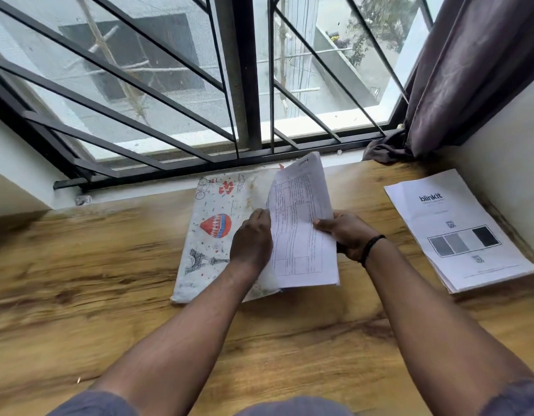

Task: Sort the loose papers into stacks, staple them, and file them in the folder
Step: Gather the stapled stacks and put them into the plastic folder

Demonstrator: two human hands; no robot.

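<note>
A printed folder (211,232) with a hot-air balloon and a tower drawn on it lies flat on the wooden table (109,265) under the window. Above it I hold a thin bundle of printed papers (301,223), tilted up off the table. My left hand (252,240) grips the bundle's left edge. My right hand (347,232) grips its right edge, thumb on top. A second stack of papers (458,229) with a "blinkit" heading lies flat at the right of the table. No stapler is in view.
A barred window (247,85) runs along the table's far edge. A dark curtain (458,70) hangs at the right, its hem on the sill. A wall (515,151) closes the right side just beyond the blinkit stack.
</note>
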